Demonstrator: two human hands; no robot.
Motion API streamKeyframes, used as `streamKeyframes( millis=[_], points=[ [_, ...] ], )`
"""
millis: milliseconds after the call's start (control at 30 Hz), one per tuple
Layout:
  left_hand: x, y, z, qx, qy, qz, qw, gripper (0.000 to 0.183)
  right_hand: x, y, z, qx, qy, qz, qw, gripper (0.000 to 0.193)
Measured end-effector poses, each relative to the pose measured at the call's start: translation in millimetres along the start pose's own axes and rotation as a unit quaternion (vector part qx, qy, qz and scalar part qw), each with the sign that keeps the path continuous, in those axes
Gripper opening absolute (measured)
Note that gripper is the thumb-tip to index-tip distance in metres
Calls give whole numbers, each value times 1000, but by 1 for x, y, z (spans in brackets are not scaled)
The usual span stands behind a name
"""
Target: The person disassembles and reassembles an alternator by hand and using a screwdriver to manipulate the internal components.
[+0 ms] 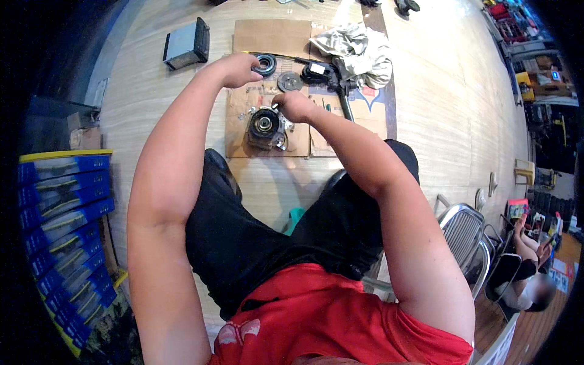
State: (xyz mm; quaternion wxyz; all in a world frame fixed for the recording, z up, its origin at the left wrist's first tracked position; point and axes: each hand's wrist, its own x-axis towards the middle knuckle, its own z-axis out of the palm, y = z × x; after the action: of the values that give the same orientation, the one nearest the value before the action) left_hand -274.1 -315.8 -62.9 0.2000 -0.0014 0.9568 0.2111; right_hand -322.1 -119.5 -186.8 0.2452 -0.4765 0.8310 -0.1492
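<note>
My left hand [238, 70] is closed at the left edge of a black ring-shaped pulley [264, 64], which lies at the far side of the flattened cardboard [271, 36]. Nearer to me a round-faced metal machine unit [264, 125], like a compressor, stands with its black ringed end up. At its upper right is my right hand [294, 107], fingers pinched together. Something small and pale shows at those fingertips, too small to name. A grey disc [289, 81] with holes lies between the pulley and my right hand.
A crumpled cloth [359, 52] lies at the cardboard's far right, beside a black tool with a long handle [344, 100]. A grey box [185, 45] sits beyond, at left. Blue boxes [67, 207] are stacked at left. Metal chairs [465, 228] and a seated person [526, 267] are at right.
</note>
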Motion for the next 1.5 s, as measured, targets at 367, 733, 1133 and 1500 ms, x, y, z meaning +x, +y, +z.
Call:
streamKeyframes(
  millis=[367, 733, 1133, 1500],
  points=[
    [15, 12, 4, -5, 4, 12, 1000, 41, -1, -12, -2, 81, 12, 52, 995, 44],
    [12, 8, 5, -15, -6, 9, 1000, 43, 1, -1, 5, -20, -52, -44, 997, 50],
    [12, 7, 6, -27, 0, -6, 1000, 41, -2, 11, 3, 58, -17, -38, 997, 37],
    [11, -6, 9, -22, 4, 17, 1000, 42, -7, 7, -2, 376, -132, 59, 915, 30]
  ],
)
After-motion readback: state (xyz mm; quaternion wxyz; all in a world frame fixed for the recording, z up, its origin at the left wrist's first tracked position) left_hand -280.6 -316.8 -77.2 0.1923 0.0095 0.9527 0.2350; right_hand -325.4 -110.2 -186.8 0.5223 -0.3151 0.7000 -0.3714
